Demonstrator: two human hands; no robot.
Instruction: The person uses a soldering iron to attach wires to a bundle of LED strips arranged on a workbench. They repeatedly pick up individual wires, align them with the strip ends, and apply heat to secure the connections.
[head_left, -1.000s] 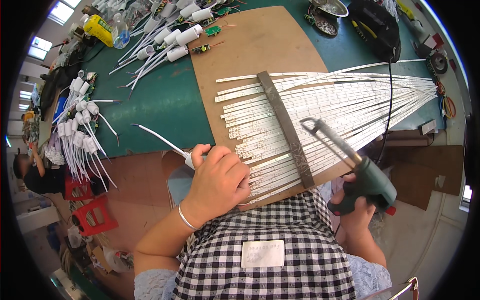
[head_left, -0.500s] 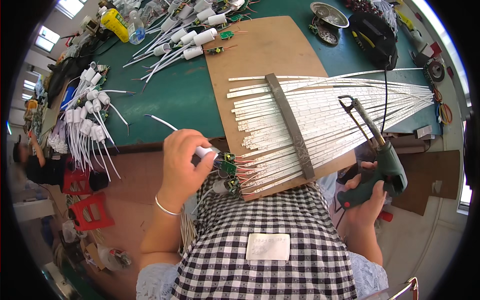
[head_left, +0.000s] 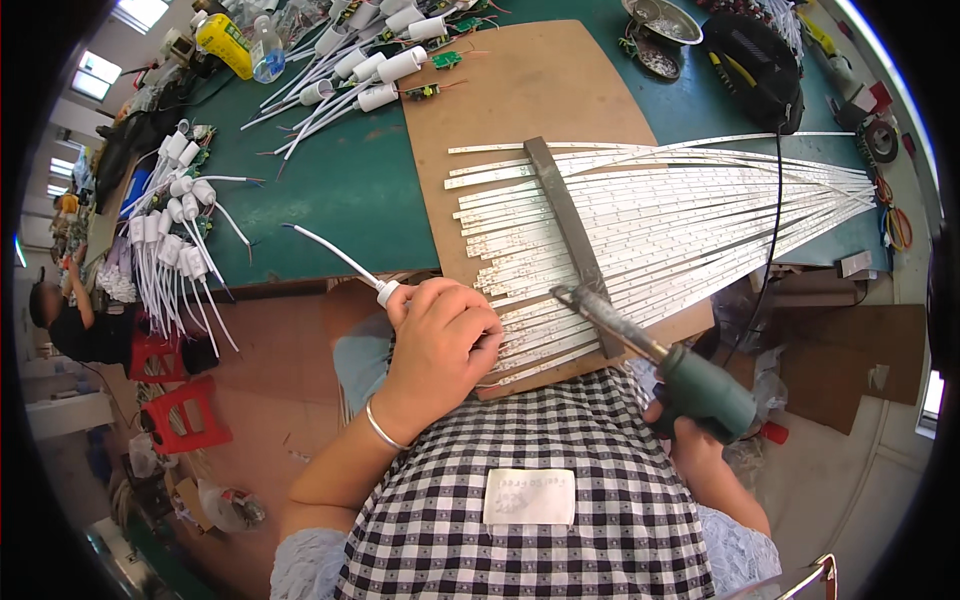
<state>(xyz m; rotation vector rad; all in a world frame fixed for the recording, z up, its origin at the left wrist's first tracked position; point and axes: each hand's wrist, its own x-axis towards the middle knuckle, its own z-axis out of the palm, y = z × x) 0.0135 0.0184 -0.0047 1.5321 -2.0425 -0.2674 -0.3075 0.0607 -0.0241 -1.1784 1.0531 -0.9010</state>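
Note:
My left hand [head_left: 440, 345] is closed round a white plastic lamp cap; a white cable [head_left: 335, 250] runs out of it toward the table edge. Its fingers reach the near left ends of the white LED strips [head_left: 690, 220] and hide the small circuit boards and wires there. In my right hand [head_left: 697, 442] is a dark green soldering gun [head_left: 708, 392], its tip pointing left over the lower part of a grey bar [head_left: 567, 225]. That bar lies across the strips, which fan out to the right on a brown board [head_left: 520, 75].
On the green table [head_left: 320, 220], several white lamp caps [head_left: 400, 65] with boards and cables lie at the back, more [head_left: 185, 210] at the left. A black bag [head_left: 750, 70] and metal dishes [head_left: 665, 22] stand back right. Red stools [head_left: 185, 415] and another person [head_left: 80, 300] are at left.
My left hand has moved right and down to the strip ends, now covering the circuit boards. The soldering gun has swung left and lower, its tip from above the strips' right part to the bar.

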